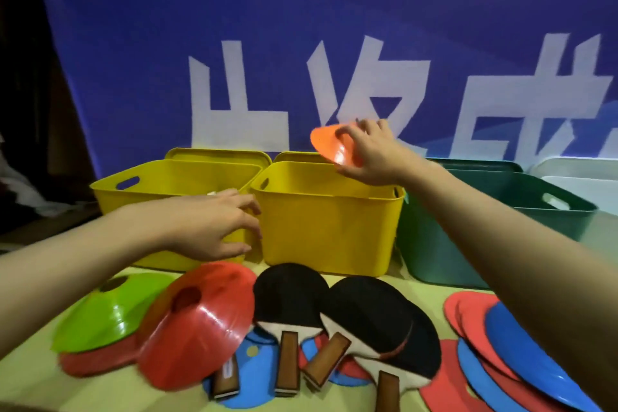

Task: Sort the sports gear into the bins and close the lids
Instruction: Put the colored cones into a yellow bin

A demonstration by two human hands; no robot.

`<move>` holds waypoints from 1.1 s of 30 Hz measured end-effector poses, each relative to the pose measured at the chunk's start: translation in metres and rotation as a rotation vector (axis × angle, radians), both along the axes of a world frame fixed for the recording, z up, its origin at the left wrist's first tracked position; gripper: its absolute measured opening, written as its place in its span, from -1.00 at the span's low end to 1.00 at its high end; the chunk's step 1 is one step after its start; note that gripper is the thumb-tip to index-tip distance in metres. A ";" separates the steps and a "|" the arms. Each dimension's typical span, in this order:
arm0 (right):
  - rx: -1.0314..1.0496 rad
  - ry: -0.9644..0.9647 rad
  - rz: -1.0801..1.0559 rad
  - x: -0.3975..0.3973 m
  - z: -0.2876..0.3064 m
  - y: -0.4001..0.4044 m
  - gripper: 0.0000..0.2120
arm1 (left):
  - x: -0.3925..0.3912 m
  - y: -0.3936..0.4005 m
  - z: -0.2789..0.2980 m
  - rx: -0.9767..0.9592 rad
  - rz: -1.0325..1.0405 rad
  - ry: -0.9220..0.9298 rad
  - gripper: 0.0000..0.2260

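Orange cone (329,144) is gripped at its rim by the right hand (371,152), tilted above the back edge of the middle yellow bin (326,231). Left hand (214,227), fingers loose and empty, hovers nearer the red cone (197,321).

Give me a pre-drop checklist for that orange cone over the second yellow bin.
1. Right hand grips orange cone: ok.
2. Cone above the second yellow bin, near its back rim: ok.
3. Bin open, lid propped behind: ok.
4. Bin contents match cones: cannot tell, inside hidden.
5. Left hand out of the drop path, in front of the first yellow bin: ok.
6. Left hand free for the red cone: ok, holds nothing.
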State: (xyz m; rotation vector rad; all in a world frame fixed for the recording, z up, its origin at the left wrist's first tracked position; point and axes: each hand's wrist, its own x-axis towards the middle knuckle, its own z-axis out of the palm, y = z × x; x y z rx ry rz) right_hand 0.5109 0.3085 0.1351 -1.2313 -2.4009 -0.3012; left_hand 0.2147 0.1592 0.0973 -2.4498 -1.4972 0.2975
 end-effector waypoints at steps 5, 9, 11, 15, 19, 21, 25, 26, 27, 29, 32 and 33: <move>-0.148 -0.234 -0.028 -0.032 -0.025 0.002 -0.37 | -0.038 -0.018 -0.015 -0.028 0.083 0.039 -0.58; 0.067 -0.210 0.142 -0.034 -0.042 -0.042 -0.56 | -0.057 -0.025 -0.041 -0.119 0.142 0.051 -0.51; 0.111 -0.207 0.235 -0.040 -0.049 -0.064 -0.57 | -0.066 -0.029 -0.047 -0.123 0.173 0.032 -0.49; 0.069 -0.252 0.457 -0.086 -0.074 -0.110 -0.55 | -0.100 -0.038 -0.059 -0.122 0.287 0.003 -0.44; -0.025 -0.376 0.617 -0.146 -0.121 -0.144 -0.38 | -0.135 -0.053 -0.073 -0.153 0.444 0.032 -0.21; -0.040 -0.459 0.582 -0.165 -0.143 -0.154 -0.24 | -0.145 -0.063 -0.082 -0.193 0.521 0.055 -0.05; 0.034 -0.482 0.549 -0.170 -0.162 -0.162 -0.07 | -0.155 -0.076 -0.105 -0.250 0.577 0.058 0.03; 0.050 -0.466 0.554 -0.167 -0.162 -0.162 -0.06 | -0.157 -0.077 -0.108 -0.251 0.574 0.036 0.03; 0.062 -0.447 0.558 -0.164 -0.162 -0.162 -0.07 | -0.158 -0.078 -0.109 -0.248 0.570 0.011 0.02; 0.057 -0.404 0.552 -0.158 -0.160 -0.163 -0.14 | -0.160 -0.079 -0.108 -0.236 0.555 -0.031 0.01; 0.036 -0.344 0.500 -0.146 -0.150 -0.160 -0.26 | -0.156 -0.080 -0.108 -0.220 0.536 -0.035 0.00; 0.037 -0.328 0.470 -0.141 -0.146 -0.158 -0.28 | -0.152 -0.081 -0.107 -0.210 0.527 -0.033 0.00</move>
